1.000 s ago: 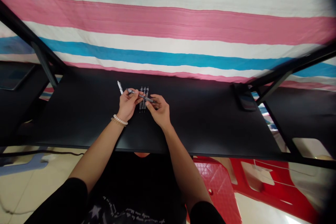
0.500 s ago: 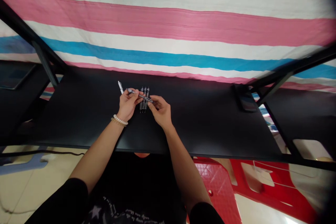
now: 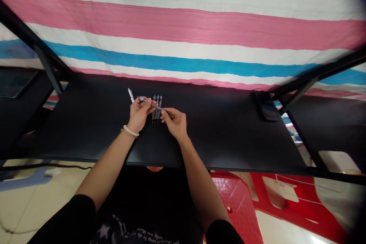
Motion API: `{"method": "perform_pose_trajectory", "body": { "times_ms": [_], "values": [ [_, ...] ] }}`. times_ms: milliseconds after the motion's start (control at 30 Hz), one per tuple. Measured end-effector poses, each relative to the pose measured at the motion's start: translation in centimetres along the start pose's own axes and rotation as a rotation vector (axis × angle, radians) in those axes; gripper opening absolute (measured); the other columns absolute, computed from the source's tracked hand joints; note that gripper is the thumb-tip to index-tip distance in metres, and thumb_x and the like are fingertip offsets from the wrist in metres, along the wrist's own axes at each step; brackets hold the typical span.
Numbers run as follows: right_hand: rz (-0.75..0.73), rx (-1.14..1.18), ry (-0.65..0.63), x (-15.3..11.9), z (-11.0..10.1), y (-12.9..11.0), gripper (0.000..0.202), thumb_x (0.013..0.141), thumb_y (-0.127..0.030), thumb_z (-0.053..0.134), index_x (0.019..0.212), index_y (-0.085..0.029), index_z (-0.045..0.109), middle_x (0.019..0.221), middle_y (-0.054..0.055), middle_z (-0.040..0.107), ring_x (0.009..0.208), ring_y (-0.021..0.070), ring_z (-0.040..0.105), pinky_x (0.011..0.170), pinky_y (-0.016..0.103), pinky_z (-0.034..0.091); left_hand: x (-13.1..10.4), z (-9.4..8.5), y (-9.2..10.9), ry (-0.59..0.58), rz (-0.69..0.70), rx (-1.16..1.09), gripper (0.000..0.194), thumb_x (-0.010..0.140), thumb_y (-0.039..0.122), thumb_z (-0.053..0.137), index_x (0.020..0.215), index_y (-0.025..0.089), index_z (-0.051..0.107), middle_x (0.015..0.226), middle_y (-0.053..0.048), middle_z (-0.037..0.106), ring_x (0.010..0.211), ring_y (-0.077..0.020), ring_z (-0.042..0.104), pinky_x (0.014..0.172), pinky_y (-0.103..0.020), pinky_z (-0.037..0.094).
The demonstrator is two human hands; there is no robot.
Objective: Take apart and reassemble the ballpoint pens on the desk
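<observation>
My left hand (image 3: 140,113) pinches a slim grey pen (image 3: 154,105) that slants down to the right. The fingers of my right hand (image 3: 175,121) are closed round the pen's lower right end. Beneath the held pen, three dark grey pens (image 3: 157,114) lie side by side on the black table (image 3: 223,129), their tips toward me. A white pen (image 3: 130,94) lies just beyond my left hand, its lower part hidden by the fingers.
A dark phone-like object (image 3: 268,106) lies at the table's right end beside a black metal frame (image 3: 303,80). Striped cloth (image 3: 183,26) hangs behind the table. Red plastic stools (image 3: 234,202) stand below the front edge.
The fingers of my right hand have drawn in, closer round the pen's end. My left hand and the pens on the table look unmoved.
</observation>
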State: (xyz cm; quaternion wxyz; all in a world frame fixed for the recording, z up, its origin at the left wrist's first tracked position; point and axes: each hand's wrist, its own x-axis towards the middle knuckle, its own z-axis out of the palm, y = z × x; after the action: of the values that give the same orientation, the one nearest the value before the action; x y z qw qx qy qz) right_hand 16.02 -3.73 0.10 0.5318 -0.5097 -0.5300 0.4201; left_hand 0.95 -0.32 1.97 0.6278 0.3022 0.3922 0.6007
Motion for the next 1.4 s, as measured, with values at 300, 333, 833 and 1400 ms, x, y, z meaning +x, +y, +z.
{"method": "perform_pose_trajectory", "body": {
  "times_ms": [300, 333, 833, 1400],
  "values": [
    [-0.005, -0.127, -0.119, -0.3, -0.3, 0.1, 0.047, 0.096, -0.062, 0.053, 0.084, -0.019, 0.069, 0.057, 0.0, 0.063, 0.046, 0.0115, 0.056, 0.048, 0.024, 0.045, -0.2, 0.0, 0.1, 0.02, -0.017, 0.03, 0.045, 0.067, 0.041, 0.092, 0.088, 0.018, 0.059, 0.08, -0.003, 0.076, 0.073, -0.0141, 0.074, 0.066, -0.023, 0.059],
    [-0.013, -0.161, -0.136, -0.3, -0.4, 0.1, 0.048, 0.097, -0.062, 0.051, 0.081, -0.02, 0.068, 0.054, -0.001, 0.06, 0.044, 0.011, 0.054, 0.046, 0.024, 0.042, -0.2, -0.1, 0.2, 0.013, -0.024, 0.038, 0.044, 0.068, 0.041, 0.091, 0.088, 0.018, 0.06, 0.081, -0.003, 0.076, 0.073, -0.014, 0.074, 0.065, -0.022, 0.058],
    [-0.226, -0.399, -0.163, -0.7, 0.1, -1.0, 0.036, 0.099, -0.046, 0.053, 0.085, -0.018, 0.071, 0.066, 0.001, 0.065, 0.056, 0.0119, 0.056, 0.057, 0.025, 0.04, -1.1, 0.3, 2.9, -0.162, -0.315, -0.433, 0.065, 0.097, 0.07, 0.033, 0.054, 0.021, 0.031, 0.047, 0.007, 0.022, 0.037, -0.0069, 0.026, 0.039, -0.021, 0.031],
    [-0.302, -0.603, -0.12, -0.7, 0.1, -0.2, 0.039, 0.103, -0.045, 0.048, 0.087, -0.018, 0.071, 0.067, 0.003, 0.067, 0.056, 0.0127, 0.058, 0.058, 0.025, 0.039, -1.5, 0.3, 3.5, -0.137, -0.427, -0.486, 0.052, 0.097, 0.056, 0.017, 0.055, 0.024, 0.017, 0.047, 0.007, 0.009, 0.036, -0.0097, 0.017, 0.036, -0.024, 0.021]
  ]
}}
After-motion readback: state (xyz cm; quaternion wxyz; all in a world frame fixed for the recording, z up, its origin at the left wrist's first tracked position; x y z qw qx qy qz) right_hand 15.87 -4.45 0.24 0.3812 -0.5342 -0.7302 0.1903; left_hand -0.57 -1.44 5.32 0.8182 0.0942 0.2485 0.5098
